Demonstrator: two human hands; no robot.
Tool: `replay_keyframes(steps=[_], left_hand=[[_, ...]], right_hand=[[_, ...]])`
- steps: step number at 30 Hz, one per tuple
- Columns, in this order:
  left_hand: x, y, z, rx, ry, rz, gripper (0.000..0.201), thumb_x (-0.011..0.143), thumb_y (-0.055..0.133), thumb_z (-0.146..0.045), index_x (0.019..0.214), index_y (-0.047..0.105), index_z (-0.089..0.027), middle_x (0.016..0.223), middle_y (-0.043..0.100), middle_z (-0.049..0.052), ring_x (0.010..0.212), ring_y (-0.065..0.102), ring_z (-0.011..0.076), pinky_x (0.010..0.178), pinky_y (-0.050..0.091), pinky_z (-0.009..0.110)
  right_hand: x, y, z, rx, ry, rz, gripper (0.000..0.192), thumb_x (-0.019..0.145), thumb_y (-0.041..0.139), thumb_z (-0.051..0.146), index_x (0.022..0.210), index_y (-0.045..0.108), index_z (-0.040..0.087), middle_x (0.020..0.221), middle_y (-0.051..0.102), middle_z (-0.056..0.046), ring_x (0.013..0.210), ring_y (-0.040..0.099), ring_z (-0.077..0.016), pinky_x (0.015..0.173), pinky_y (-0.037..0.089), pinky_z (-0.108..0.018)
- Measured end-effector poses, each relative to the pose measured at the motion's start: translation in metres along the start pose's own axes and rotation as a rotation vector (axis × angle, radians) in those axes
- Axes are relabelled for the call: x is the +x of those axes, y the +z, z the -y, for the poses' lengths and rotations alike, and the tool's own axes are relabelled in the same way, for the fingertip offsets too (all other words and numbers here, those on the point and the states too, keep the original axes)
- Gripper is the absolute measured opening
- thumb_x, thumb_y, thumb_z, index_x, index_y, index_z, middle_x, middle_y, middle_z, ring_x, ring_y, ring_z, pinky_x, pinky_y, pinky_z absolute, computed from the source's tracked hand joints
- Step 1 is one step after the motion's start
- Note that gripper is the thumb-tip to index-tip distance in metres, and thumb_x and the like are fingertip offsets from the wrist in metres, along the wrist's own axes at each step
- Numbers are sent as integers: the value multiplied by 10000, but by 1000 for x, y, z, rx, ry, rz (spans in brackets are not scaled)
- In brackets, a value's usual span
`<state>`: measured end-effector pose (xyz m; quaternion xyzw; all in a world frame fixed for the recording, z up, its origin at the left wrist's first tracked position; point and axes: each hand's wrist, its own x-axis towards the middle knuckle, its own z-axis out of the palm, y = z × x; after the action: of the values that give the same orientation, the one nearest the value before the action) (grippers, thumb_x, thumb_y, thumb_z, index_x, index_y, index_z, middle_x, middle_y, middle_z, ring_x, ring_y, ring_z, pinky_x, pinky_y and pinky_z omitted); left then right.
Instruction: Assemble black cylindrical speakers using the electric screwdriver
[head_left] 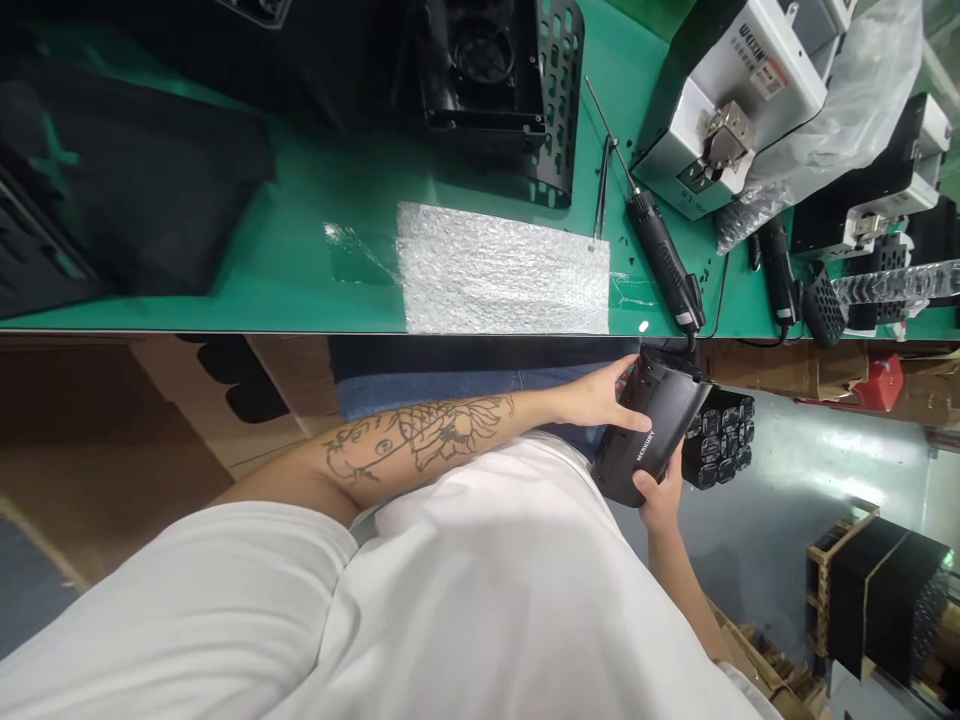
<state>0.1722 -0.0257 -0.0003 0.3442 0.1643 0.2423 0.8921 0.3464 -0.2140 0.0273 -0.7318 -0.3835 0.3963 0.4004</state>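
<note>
Off the front edge of the bench, to the right of my body, I hold a black housing (651, 425) with "MERKURY" in white letters on its face. My left hand (600, 395) grips its left side, thumb lying over the face. Lower down, my right hand (664, 492) is closed around the lower right side, thumb on the face; its other fingers are largely hidden behind. A stack of black parts (720, 440) shows just beyond the housing, to the right.
On the green bench (330, 300) lie a white foam sheet (502, 270), a black electric screwdriver (664, 255) with a long bit, and tweezers (602, 190). Behind are a black unit with a fan (484, 55) and a silver-black machine (739, 100). Dark fabric (172, 180) lies left.
</note>
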Motion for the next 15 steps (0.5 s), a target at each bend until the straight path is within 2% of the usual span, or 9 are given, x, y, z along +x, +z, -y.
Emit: replay_keyframes(steps=[2,6,11,13,15], left_hand=[[-1,4,-4,82,23,11,1128,628,1061,-441,1568,493,-183,1461,649,199,1343,662,367,1176,525,571],[-6,9,-11,213,55,-33,1132,623,1053,-430,1544,455,-155,1466,641,204,1390,627,372,1213,486,561],[-8,10,-15,234,35,-41,1114,591,1059,-410,1489,445,-170,1468,618,188,1395,607,360,1204,475,540],[-9,11,-14,220,23,-53,1126,539,1076,-394,1450,452,-176,1405,630,161,1335,625,337,1156,501,513],[-11,12,-11,209,-2,-117,1045,523,1079,-380,1368,493,-191,1224,658,85,1140,675,273,1033,550,458]], right_hand=[[0,-1,-4,47,8,17,1275,767,872,784,1730,294,180,1661,407,-189,1493,519,-322,1253,506,-460],[-2,-1,-13,109,30,50,1225,746,878,802,1669,385,164,1589,479,-206,1428,574,-325,1224,531,-470],[-7,6,-15,123,39,43,1216,717,920,772,1643,428,157,1551,515,-202,1419,578,-319,1247,509,-470],[-9,8,-14,119,45,27,1244,694,936,764,1652,428,154,1562,508,-201,1415,579,-323,1254,502,-474],[-8,7,-14,109,55,-11,1291,682,974,688,1698,371,166,1607,468,-194,1440,558,-318,1265,491,-465]])
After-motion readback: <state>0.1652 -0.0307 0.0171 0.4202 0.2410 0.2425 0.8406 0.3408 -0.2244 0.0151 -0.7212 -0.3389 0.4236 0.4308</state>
